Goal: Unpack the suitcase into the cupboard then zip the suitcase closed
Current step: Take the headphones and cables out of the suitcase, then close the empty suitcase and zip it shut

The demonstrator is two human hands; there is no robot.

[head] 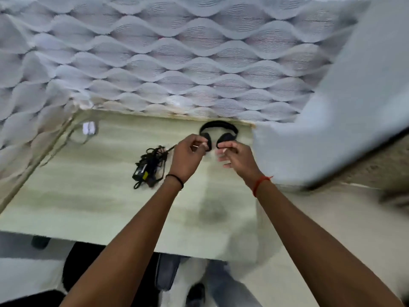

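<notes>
Your left hand point(188, 151) and right hand point(234, 156) each pinch an earcup of the headphones point(219, 129) at the shelf's point(88, 196) back edge, by the charger point(148, 169). Suitcase unseen; zipping presumably remains.

right-edge white panel point(354, 107) motion-blurred; headphones point(219, 127) earcups partly behind fingers point(223, 149); floor items indistinct

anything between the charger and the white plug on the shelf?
Nothing: in the head view the shelf is bare between the charger and the white plug. Only a thin cable runs off the plug, close beside it.
</notes>
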